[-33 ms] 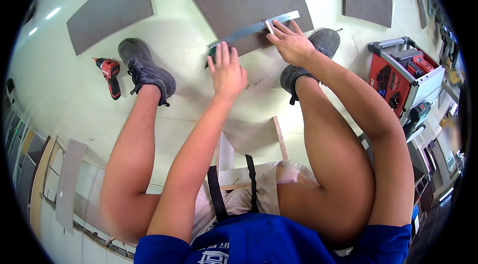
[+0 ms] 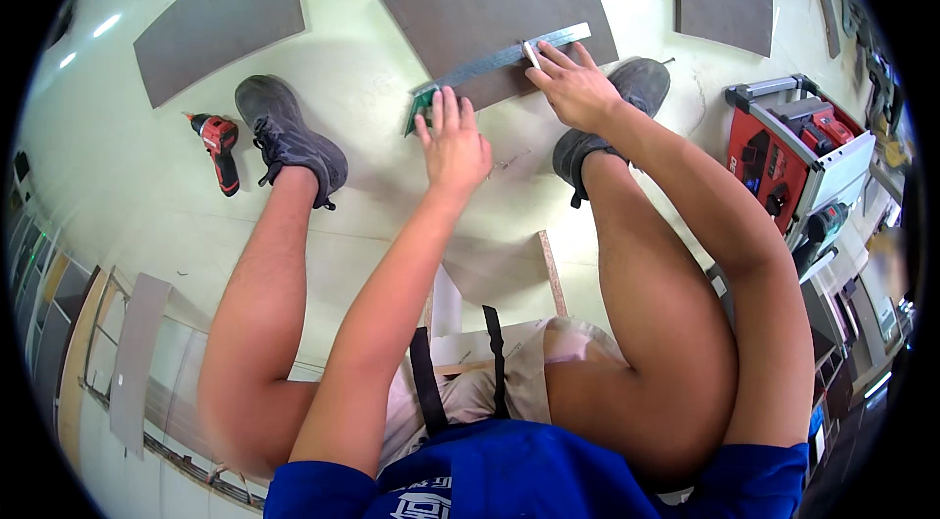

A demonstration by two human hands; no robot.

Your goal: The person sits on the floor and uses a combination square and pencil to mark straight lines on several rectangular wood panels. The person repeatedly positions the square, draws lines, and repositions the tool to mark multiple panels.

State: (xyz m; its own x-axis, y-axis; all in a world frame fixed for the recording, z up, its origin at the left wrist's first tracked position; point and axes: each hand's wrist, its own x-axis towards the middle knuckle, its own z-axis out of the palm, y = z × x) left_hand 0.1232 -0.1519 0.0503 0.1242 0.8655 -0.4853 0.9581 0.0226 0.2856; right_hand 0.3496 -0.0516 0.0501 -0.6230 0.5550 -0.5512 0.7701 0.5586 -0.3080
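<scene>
Shirt in blue (image 2: 509, 470) nearest, pale shorts (image 2: 524, 382) just beyond, two black straps (image 2: 426, 377) lying across them. Bare legs (image 2: 641, 284) spread wide, and here's the action, out by the dark shoes (image 2: 282, 127)! Left hand (image 2: 457, 152) — fingers extended and loosely spread, laid at the green stock (image 2: 417, 110) of the square. Right hand (image 2: 580, 88) has its fingers bent, a slim white stick (image 2: 531, 55) pinched in them, right up against the metal blade (image 2: 480, 65). And that blade lies slantwise over the near part of a grey-brown panel (image 2: 490, 0), flat on the pale floor (image 2: 357, 59). Off to the left, a red-and-black drill (image 2: 215, 135) beside the shoe; off right, a red-and-grey machine (image 2: 769, 162). Farthest — two more panels (image 2: 225, 20), one each side.
</scene>
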